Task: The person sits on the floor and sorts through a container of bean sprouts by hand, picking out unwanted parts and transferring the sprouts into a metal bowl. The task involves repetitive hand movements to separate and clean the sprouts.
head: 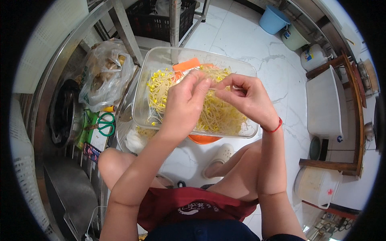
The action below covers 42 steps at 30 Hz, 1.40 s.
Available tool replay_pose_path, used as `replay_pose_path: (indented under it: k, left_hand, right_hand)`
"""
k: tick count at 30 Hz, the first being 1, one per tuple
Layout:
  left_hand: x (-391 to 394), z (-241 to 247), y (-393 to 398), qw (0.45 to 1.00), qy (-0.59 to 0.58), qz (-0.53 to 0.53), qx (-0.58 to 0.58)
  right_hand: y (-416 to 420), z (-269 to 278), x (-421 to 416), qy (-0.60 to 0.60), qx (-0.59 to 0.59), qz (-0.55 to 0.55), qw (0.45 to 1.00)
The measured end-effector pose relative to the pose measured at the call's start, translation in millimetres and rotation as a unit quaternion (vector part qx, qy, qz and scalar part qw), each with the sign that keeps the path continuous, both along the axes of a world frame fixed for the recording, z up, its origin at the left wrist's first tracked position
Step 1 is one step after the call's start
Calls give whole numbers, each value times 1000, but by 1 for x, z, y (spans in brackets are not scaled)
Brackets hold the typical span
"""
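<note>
A clear plastic bin [196,134] in front of me holds a heap of yellow-headed soybean sprouts [161,87]. Over its middle, my left hand [190,99] pinches with thumb and fingertips. Close on its right, my right hand [245,93], with a red cord at the wrist, has thumb and forefinger drawn together. A thin pale bean sprout [213,89] seems to run between the two sets of fingertips, though blur hides its ends. Flat orange pieces [186,64] show at the bin's far side; whether they lie inside or beneath it I cannot tell.
Left of the bin, a metal shelf carries a plastic bag [104,75], green-handled scissors [106,124] and a phone [92,152]. Beneath the bin's near edge shows an orange object [204,139]. A blue bucket [273,19] and a white bin [325,104] stand to the right.
</note>
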State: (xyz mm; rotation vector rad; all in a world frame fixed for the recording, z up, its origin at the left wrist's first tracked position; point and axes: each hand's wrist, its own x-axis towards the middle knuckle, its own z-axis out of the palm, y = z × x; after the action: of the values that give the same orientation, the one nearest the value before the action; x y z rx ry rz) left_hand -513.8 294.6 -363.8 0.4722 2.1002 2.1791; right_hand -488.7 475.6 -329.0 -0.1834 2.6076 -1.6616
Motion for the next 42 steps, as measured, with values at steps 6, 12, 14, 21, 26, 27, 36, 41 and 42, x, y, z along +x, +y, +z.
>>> replay_pose_path:
  k: [6, 12, 14, 21, 26, 27, 36, 41, 42]
  left_hand:
    - [-9, -14, -11, 994, -54, -48, -78]
    - [-15, -10, -15, 977, -174, -57, 112]
    - [-13, -10, -12, 976, -167, -58, 130]
    - [-6, -8, -5, 981, -151, -95, 82]
    - [-1, -5, -2, 980, -167, -58, 89]
    - [-1, -6, -2, 981, -154, -59, 99]
    - [-4, -8, -11, 968, -171, -151, 106]
    - [-9, 1, -25, 911, -246, -302, 137]
    - [-10, 2, -26, 901, -247, -316, 168]
  right_hand:
    - [13, -8, -7, 152, 281, -45, 947]
    - [16, 4, -3, 14, 135, -67, 988]
    - [2, 1, -2, 1, 4, -54, 999]
    - [-8, -6, -8, -36, -210, -95, 972]
    - [-12, -4, -8, -43, -195, -41, 979]
    - [-15, -4, -7, -79, -175, -46, 980]
    - [-23, -1, -4, -47, -155, -35, 986]
    - [-14, -7, -7, -102, -265, 78, 956]
    - [-14, -8, -7, -107, -276, 83, 952]
